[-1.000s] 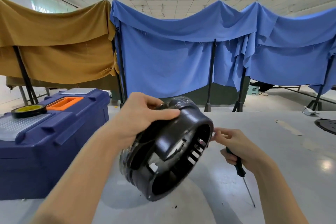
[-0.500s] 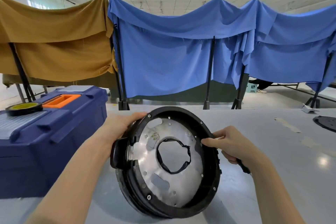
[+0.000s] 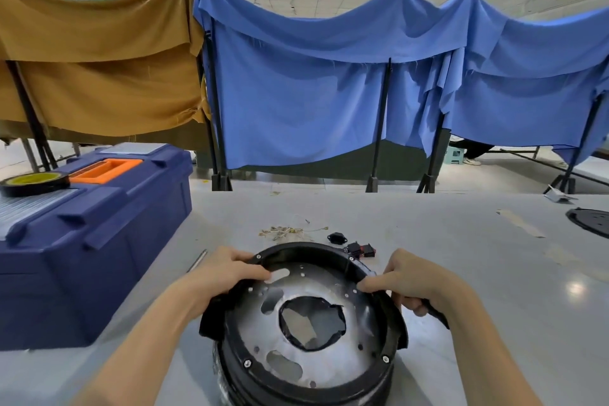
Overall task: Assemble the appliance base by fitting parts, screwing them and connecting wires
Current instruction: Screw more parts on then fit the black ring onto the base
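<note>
A round black appliance base (image 3: 389,336) with a shiny metal plate (image 3: 329,362) inside, cut out in the middle, sits low on the grey table (image 3: 478,273) in front of me. My left hand (image 3: 227,273) grips its far left rim, thumb over the edge onto the plate. My right hand (image 3: 412,283) holds the far right rim with the thumb on it, while the other fingers curl round a black screwdriver handle (image 3: 435,313). Its shaft is hidden.
A dark blue toolbox (image 3: 82,241) with an orange handle stands at the left, a roll of tape (image 3: 33,182) on its lid. Beyond the base lie small screws (image 3: 283,232), black switch parts (image 3: 354,245) and a thin metal rod (image 3: 197,260). A black disc (image 3: 590,221) lies far right.
The base was turned from side-on to plate facing me, then lowered onto the table. Both hands moved to its far rim, and the screws and switch parts beyond it came into view.
</note>
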### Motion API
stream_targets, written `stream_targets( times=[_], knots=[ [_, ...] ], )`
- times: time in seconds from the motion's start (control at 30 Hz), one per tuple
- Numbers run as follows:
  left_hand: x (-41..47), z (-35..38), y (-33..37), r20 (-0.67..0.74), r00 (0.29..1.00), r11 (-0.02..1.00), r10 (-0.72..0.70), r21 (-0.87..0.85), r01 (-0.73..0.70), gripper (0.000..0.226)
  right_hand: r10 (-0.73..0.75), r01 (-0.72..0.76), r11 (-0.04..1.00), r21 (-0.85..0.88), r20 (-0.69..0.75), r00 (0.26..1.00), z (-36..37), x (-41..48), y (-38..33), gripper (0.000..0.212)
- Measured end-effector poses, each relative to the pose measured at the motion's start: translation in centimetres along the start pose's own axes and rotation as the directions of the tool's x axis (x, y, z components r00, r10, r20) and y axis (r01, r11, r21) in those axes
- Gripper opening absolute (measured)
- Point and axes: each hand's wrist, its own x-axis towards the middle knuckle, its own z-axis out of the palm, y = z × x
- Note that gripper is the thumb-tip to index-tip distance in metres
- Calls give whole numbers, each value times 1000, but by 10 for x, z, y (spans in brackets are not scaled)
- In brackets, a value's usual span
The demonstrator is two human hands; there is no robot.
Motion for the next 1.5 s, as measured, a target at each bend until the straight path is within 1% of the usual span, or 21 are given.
stream_targets(
  times=[0.07,0.33,0.4,0.47,0.53,0.6,0.63,0.67,0.77,0.8,0.87,0.93,1.0,1.03,1.1,1.13,1.2,1.3,1.37,1.4,1.5],
  knots=[
    [6,5,-7,-45,999,1000,-1,17,2,6,23,-22,999,-27,16,1000,4,3,0,60],
    [17,8,-13,-62,998,1000,-7,12,8,7,59,-61,997,43,47,997,3,6,3,77],
    [18,8,-14,-51,999,1000,-1,6,1,10,43,-44,999,22,7,999,-1,4,3,79],
    [18,10,-10,-77,996,998,54,-4,-55,11,-29,26,999,-23,-130,991,-7,1,-2,68],
    [19,15,-3,-226,956,982,189,30,-188,35,-161,164,986,-23,-380,911,-13,-3,-10,55],
    [14,23,14,-323,883,936,340,28,-350,34,-312,401,916,-1,-628,712,-16,-7,-21,40],
    [10,28,24,-287,876,914,387,-8,-406,33,-364,532,847,26,-700,615,-15,-12,-29,33],
    [5,35,33,-204,879,892,431,-52,-449,35,-393,646,759,77,-737,550,-13,-17,-38,27],
    [-12,60,55,122,850,855,513,-160,-494,51,-446,828,506,240,-749,490,-1,-32,-64,20],
    [-17,69,61,174,833,849,525,-177,-498,49,-469,850,450,275,-737,487,5,-35,-70,20],
    [-23,83,71,143,818,826,558,-191,-530,26,-505,862,382,333,-706,496,12,-39,-78,22],
    [-23,89,77,21,816,805,578,-179,-566,9,-530,846,369,385,-661,532,14,-41,-80,23],
    [-20,88,76,-99,791,794,604,-17,-608,18,-552,797,445,409,-576,603,10,-42,-78,23],
    [-17,86,75,-137,768,780,626,114,-615,22,-554,760,547,351,-528,643,7,-42,-75,22],
    [-14,82,70,-180,725,732,665,349,-585,23,-533,621,778,94,-423,732,0,-43,-68,22],
    [-12,81,68,-196,712,716,674,410,-565,21,-515,540,841,-31,-356,780,-2,-45,-65,26],
    [-10,80,65,-212,701,706,680,446,-550,23,-473,452,881,-140,-232,850,-4,-47,-60,36],
    [-7,84,60,-165,711,706,683,399,-585,47,-414,399,909,-120,-150,898,-6,-48,-54,34],
    [-3,82,55,-155,739,740,656,324,-589,67,-333,321,943,-90,-175,927,-12,-43,-48,33],
    [1,79,51,-165,747,746,644,353,-565,73,-270,261,963,-71,-208,940,-16,-38,-42,34],
    [13,65,36,-217,780,736,587,545,-402,60,-48,36,998,-49,-275,960,-27,-21,-15,33]
  ],
)
